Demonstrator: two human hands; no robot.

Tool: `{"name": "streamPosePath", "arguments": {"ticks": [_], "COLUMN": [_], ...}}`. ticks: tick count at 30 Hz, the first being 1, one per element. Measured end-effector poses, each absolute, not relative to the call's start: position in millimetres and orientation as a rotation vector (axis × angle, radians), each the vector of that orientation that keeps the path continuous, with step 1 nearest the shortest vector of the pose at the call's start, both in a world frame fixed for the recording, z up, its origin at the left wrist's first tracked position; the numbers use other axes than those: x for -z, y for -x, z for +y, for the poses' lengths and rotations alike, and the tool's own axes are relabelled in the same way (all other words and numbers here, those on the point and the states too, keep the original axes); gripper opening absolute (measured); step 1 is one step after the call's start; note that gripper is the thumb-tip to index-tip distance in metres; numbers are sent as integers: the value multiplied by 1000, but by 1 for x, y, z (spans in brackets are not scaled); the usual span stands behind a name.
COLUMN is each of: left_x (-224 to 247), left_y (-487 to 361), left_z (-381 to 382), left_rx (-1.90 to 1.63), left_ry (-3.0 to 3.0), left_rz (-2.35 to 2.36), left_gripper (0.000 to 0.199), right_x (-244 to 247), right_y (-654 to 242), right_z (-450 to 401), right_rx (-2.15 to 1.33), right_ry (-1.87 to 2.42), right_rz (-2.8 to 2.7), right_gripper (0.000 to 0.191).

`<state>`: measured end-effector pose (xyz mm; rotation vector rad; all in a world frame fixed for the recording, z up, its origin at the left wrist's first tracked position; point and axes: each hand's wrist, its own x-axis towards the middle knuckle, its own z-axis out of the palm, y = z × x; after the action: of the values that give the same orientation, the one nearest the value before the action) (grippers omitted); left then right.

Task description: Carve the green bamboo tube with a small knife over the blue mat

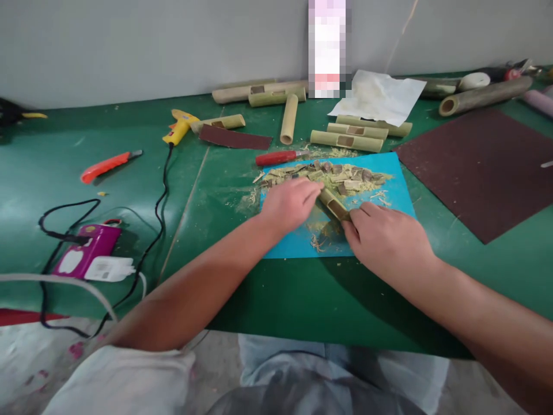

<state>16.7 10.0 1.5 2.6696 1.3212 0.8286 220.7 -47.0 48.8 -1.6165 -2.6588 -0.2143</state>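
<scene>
Between my two hands, over a blue sheet (285,245), is a short bamboo tube (333,204) with a rectangular opening cut in its upper side. My left hand (290,202) is closed around its far left end, and my right hand (384,230) grips the near right end. The tube lies slantwise, its opening facing up. Just beyond it, bamboo chips and shavings (345,176) are heaped on the sheet. A red-handled tool (276,158) rests at the sheet's far edge, its tip among shavings.
Cut bamboo tubes (348,140) lie behind the sheet. Brown sandpaper (479,178) is at right, with a smaller strip (233,138) at back left. Leftward are a yellow glue gun (179,128), an orange utility knife (108,166) and a purple power strip (88,248) with trailing cords.
</scene>
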Motion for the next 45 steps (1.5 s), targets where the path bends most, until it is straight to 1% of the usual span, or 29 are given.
{"name": "streamPosePath", "arguments": {"ticks": [4, 8, 11, 15, 18, 20, 22, 25, 28, 32, 36, 39, 43, 45], "left_x": [-2, -4, -5, -5, -5, -4, -4, -4, -5, -5, -4, -3, -4, -4], "left_y": [-17, -17, -18, -17, -17, -17, -16, -16, -15, -15, -16, -16, -17, -18], "left_z": [8, 7, 7, 8, 9, 9, 10, 10, 11, 11, 11, 12, 12, 11], "left_rx": [-817, -831, -787, -810, -777, -800, -802, -755, -781, -748, -788, -754, -781, -754], "left_ry": [-2689, -2624, -2641, -2623, -2651, -2647, -2662, -2691, -2647, -2654, -2662, -2703, -2630, -2670], "left_rz": [1246, 1336, 1251, 1324, 1238, 1290, 1358, 1312, 1374, 1284, 1330, 1265, 1379, 1305], "left_gripper": [33, 30, 31, 31, 32, 31, 32, 34, 33, 33, 33, 34, 33, 34], "right_x": [-48, -48, -48, -47, -46, -46, -46, -47, -47, -47, -47, -47, -48, -47], "right_y": [-221, -221, -221, -222, -222, -222, -222, -222, -222, -221, -221, -221, -221, -221], "right_z": [-47, -47, -47, -47, -46, -46, -47, -46, -46, -46, -45, -45, -45, -45], "right_rx": [214, 214, 222, 256, 263, 265, 249, 215, 218, 207, 196, 193, 205, 195], "right_ry": [1612, 1628, 1612, 1602, 1591, 1601, 1614, 1624, 1640, 1649, 1660, 1657, 1668, 1658], "right_rz": [-2664, -2666, -2674, -2656, -2657, -2645, -2639, -2639, -2640, -2632, -2623, -2632, -2629, -2646], "right_gripper": [30, 30, 30, 31, 31, 31, 31, 31, 32, 31, 32, 32, 31, 29]}}
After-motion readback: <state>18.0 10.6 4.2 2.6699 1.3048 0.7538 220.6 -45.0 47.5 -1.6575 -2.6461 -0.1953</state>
